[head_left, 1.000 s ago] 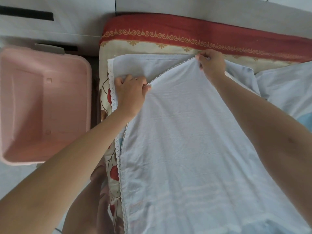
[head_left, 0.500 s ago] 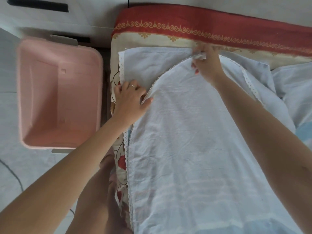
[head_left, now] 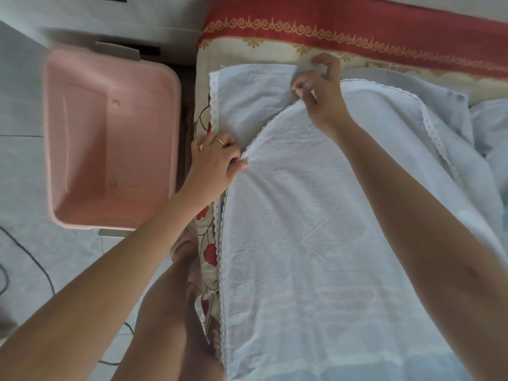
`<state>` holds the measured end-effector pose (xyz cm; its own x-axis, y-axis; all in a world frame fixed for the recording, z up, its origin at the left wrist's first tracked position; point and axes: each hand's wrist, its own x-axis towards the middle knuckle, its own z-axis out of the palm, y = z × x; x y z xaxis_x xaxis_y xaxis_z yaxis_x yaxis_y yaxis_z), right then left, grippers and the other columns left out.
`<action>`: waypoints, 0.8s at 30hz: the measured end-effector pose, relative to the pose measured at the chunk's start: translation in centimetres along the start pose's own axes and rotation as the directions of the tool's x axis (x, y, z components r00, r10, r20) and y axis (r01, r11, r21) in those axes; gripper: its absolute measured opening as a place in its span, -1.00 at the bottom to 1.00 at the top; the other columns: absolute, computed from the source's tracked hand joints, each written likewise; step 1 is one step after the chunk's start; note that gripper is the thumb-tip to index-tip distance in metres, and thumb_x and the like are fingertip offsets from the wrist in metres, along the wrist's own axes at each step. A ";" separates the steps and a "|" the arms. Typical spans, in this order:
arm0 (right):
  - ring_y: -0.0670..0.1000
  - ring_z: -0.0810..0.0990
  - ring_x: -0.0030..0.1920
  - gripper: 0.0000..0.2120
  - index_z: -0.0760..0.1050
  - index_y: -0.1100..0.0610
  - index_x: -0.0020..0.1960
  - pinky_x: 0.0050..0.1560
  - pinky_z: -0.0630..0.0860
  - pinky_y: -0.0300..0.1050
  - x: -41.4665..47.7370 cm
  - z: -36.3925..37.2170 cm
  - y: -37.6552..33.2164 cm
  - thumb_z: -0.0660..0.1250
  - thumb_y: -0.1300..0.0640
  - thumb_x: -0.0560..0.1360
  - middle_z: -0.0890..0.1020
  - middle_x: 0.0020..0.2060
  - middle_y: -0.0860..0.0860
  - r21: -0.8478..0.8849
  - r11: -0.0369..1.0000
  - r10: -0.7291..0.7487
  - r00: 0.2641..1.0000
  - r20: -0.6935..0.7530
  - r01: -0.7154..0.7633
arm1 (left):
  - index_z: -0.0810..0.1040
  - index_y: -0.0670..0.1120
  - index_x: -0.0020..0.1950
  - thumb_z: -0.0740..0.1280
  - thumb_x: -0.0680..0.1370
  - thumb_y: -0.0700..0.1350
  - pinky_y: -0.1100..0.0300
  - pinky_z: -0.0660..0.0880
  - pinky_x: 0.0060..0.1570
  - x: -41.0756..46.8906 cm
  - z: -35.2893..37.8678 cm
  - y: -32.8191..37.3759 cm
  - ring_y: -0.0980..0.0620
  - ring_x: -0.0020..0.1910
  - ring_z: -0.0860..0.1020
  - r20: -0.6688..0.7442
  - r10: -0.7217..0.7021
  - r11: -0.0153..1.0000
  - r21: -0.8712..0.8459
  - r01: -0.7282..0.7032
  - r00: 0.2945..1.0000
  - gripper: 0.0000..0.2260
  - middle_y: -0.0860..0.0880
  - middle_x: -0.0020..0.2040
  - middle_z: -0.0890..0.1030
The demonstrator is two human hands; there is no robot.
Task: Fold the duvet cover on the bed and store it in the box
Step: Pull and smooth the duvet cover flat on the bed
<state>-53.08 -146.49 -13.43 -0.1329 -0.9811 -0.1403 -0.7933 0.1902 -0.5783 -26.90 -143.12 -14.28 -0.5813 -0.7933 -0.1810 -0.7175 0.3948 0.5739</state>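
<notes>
Duvet cover [head_left: 316, 243] lies flat on the bed [head_left: 330, 26], top layer doubled over the lower one, both hands on its lace-trimmed edge. Left hand [head_left: 215, 160] pinches that edge at the near-left side, thumb on top, fingers curled round it. Right hand [head_left: 321, 97] pinches the same edge further up, close to the bed's red border, fingers bent round a small bunch of cloth. My read: two grip points spread along one edge so it can be pulled taut and lined up with the corner of the layer beneath. Folding is in progress, storing not started. Box [head_left: 110, 149] sits open side up on the floor [head_left: 24, 174] just beside the bed's left side, handy for the drop. Count: 2 hands, both gripping; 1 cover; 1 box; 1 ring [head_left: 220, 142] on left hand; 1 dark cable [head_left: 33, 259] on the floor
</notes>
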 end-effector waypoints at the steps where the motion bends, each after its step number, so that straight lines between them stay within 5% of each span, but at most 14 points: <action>1: -0.10 0.37 0.14 -0.80 0.54 0.25 -0.01 0.15 0.37 -0.39 -0.1 -0.4 0.2 0.16 0.36 0.49 0.24 0.26 0.14 -0.009 0.999 -0.034 0.999 0.018 0.034 | 0.52 -0.12 -0.22 0.24 0.50 0.11 -0.06 0.25 0.14 0.3 -0.1 -0.2 -0.10 0.01 0.45 0.011 0.003 1.000 -0.017 -0.003 1.000 -0.69 -0.04 -0.09 0.48; 7: -0.12 0.32 0.12 -0.81 0.49 0.18 0.11 -0.02 0.38 -0.36 -1.8 -2.7 0.2 0.22 0.32 0.54 0.23 0.31 0.18 -0.213 0.976 0.068 0.995 0.075 -0.051 | 0.58 -0.06 -0.23 0.20 0.43 0.30 -0.01 0.20 0.10 -1.5 0.0 0.4 -0.08 0.05 0.44 0.026 -0.109 0.993 0.059 0.107 0.994 -0.56 -0.03 -0.02 0.49; 11: -0.12 0.38 0.05 -0.87 0.48 0.22 0.06 -0.04 0.33 -0.39 -1.7 -1.6 0.1 0.29 0.30 0.51 0.28 0.25 0.13 -0.129 0.986 0.117 0.992 0.054 -0.109 | 0.56 -0.07 -0.24 0.17 0.48 0.29 -0.07 0.27 0.08 -6.0 1.3 0.8 -0.12 0.07 0.42 0.069 -0.193 0.978 0.093 0.186 0.979 -0.55 -0.06 -0.01 0.46; 14: -0.21 0.41 -0.09 -0.90 0.47 0.14 -0.06 -0.05 0.31 -0.53 -1.4 -0.7 -0.1 0.31 0.30 0.48 0.36 0.01 -0.07 0.050 0.976 0.210 0.977 0.028 -0.211 | 0.47 -0.15 -0.30 0.23 0.49 0.16 -0.02 0.42 -0.07 -8.6 2.3 0.2 -0.04 -0.10 0.43 0.054 -0.245 0.950 -0.184 0.251 0.968 -0.61 -0.03 -0.14 0.41; 17: -0.30 0.44 -0.16 -0.90 0.48 0.06 -0.09 -0.12 0.31 -0.53 -1.2 -1.4 0.0 0.31 0.25 0.47 0.44 -0.17 -0.22 0.174 0.925 0.346 0.938 -0.017 -0.338 | 0.43 -0.17 -0.31 0.31 0.46 0.10 0.20 0.36 -0.19 -8.1 2.1 0.5 0.06 -0.21 0.36 0.058 -0.360 0.835 -0.426 0.349 0.931 -0.65 -0.02 -0.17 0.39; 21: -0.28 0.45 -0.17 -0.86 0.57 0.20 -0.07 -0.15 0.30 -0.55 -0.4 -1.6 -0.5 0.23 0.30 0.49 0.49 -0.22 -0.20 0.162 0.928 0.342 0.939 -0.020 -0.335 | 0.45 -0.12 -0.28 0.46 0.44 -0.12 0.41 0.34 -0.16 -7.7 1.7 0.5 0.27 -0.16 0.39 0.047 -0.403 0.806 -0.454 0.379 0.914 -0.79 -0.04 -0.03 0.39; 24: -0.07 0.50 -0.06 -0.82 0.56 0.30 -0.07 -0.15 0.27 -0.57 0.2 -1.5 -0.5 0.18 0.34 0.49 0.58 -0.10 0.03 0.064 0.961 0.269 0.963 0.003 -0.269 | 0.46 -0.12 -0.27 0.47 0.42 -0.18 0.40 0.38 -0.12 -7.9 2.0 0.6 0.37 -0.15 0.39 0.003 -0.441 0.784 -0.485 0.387 0.898 -0.80 -0.05 0.01 0.38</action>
<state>-53.54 -146.86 -11.98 -0.3393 -0.8937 -0.2934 -0.6887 0.4485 -0.5697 -23.49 -135.69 -14.09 -0.2066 -0.8848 -0.4177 -0.6010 -0.2221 0.7677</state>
